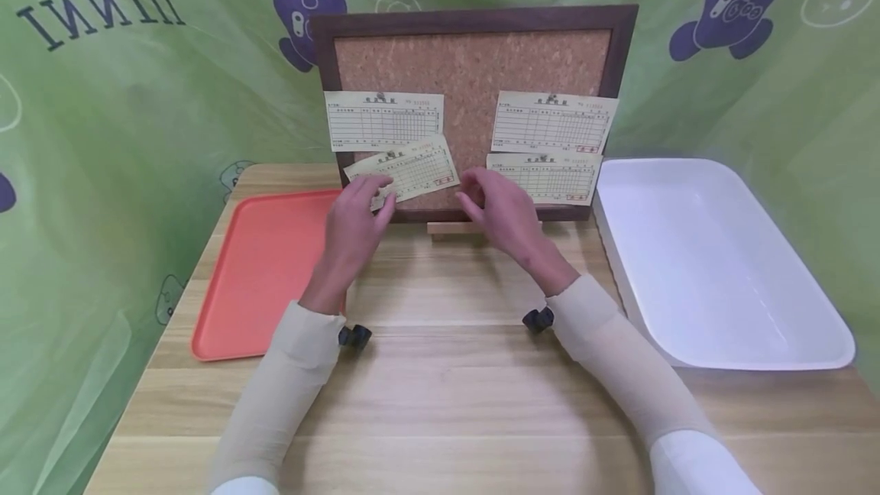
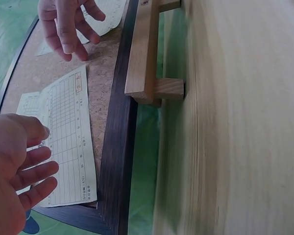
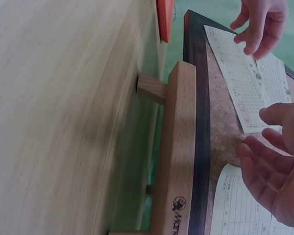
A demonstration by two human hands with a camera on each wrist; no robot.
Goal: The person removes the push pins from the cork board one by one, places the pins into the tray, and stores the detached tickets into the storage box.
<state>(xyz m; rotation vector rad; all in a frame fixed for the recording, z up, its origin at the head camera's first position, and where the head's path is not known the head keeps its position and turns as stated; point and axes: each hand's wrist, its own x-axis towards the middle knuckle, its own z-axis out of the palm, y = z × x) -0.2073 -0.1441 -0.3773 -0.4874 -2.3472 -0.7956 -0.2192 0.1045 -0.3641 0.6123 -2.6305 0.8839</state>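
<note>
A tilted receipt slip (image 1: 419,170) is pinned at the lower left of a cork board (image 1: 470,67), its right side higher than its left. My left hand (image 1: 354,224) is at that slip's lower left part, fingers loosely bent and holding nothing. In the left wrist view the thumb and fingers (image 2: 37,159) are spread apart in front of the paper. My right hand (image 1: 505,212) hovers by the slip's lower right corner, with relaxed fingers and nothing in them. It partly covers a straighter lower right slip (image 1: 557,182). Two more slips, upper left (image 1: 385,122) and upper right (image 1: 553,124), hang from pins.
The dark-framed board leans on a wooden stand (image 3: 181,122) at the table's back. A red tray (image 1: 268,273) lies to the left, and a deep white tray (image 1: 715,250) stands to the right. Green printed cloth (image 1: 137,98) hangs behind.
</note>
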